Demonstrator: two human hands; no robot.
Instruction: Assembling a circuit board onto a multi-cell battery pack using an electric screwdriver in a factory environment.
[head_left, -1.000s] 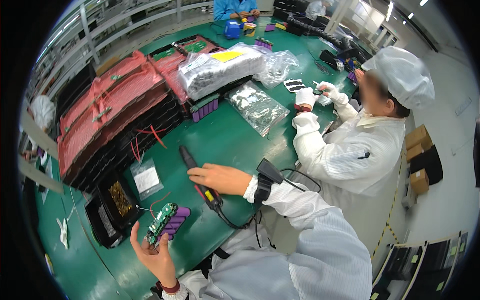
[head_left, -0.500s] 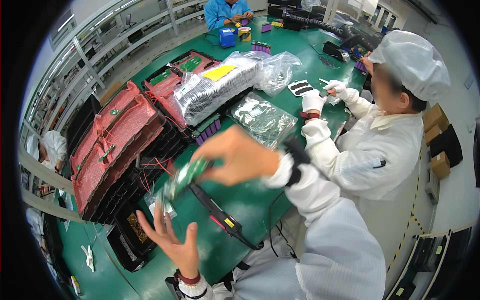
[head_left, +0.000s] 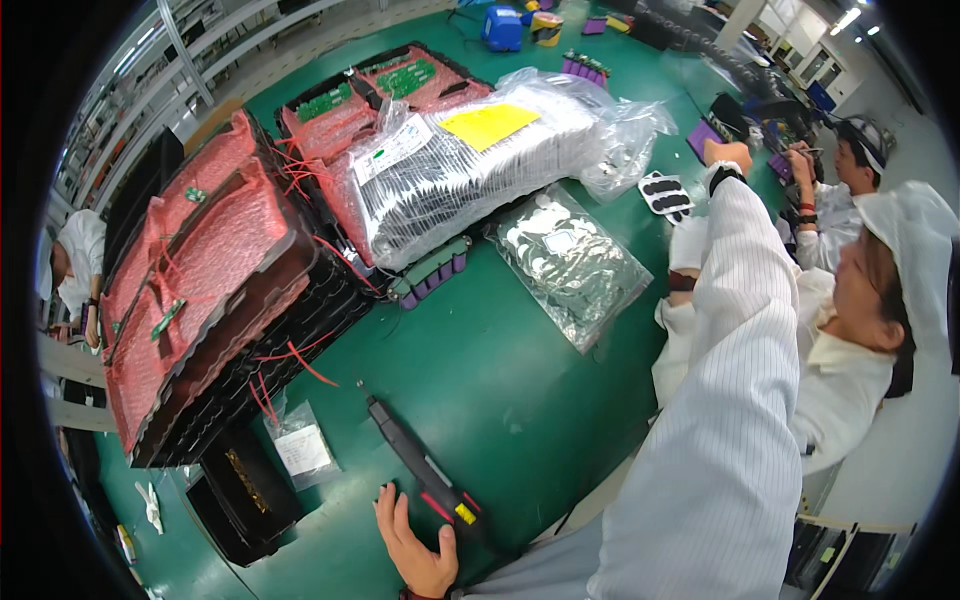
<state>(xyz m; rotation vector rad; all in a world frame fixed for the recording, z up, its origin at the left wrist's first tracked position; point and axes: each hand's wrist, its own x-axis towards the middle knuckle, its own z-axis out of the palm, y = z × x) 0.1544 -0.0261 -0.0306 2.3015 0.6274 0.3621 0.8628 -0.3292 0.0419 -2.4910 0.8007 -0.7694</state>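
Note:
My right hand [head_left: 728,158] is stretched out to the far right of the green table, fingers closed on a purple battery pack [head_left: 703,138] that shows partly at their left. Nothing is in my left hand [head_left: 415,545], which is open with fingers apart at the near edge. Beside it lies a black electric screwdriver [head_left: 412,440] with red and yellow marks, its tip pointing away. A battery pack with a green board [head_left: 430,272] and purple cells rests by the wrapped bundle. Another purple pack [head_left: 585,68] stands farther back.
Stacked black trays [head_left: 330,310] with pink bubble lining [head_left: 225,240] fill the left. A plastic-wrapped bundle [head_left: 480,190] and a clear bag of parts [head_left: 570,260] occupy the middle. An open black box [head_left: 240,490] sits near left. Co-workers in white [head_left: 850,380] crowd the right edge.
My right hand has swung far to the right, carrying the green-topped piece from above the screwdriver. My left hand has lowered to the near edge beside the screwdriver. The view has shifted.

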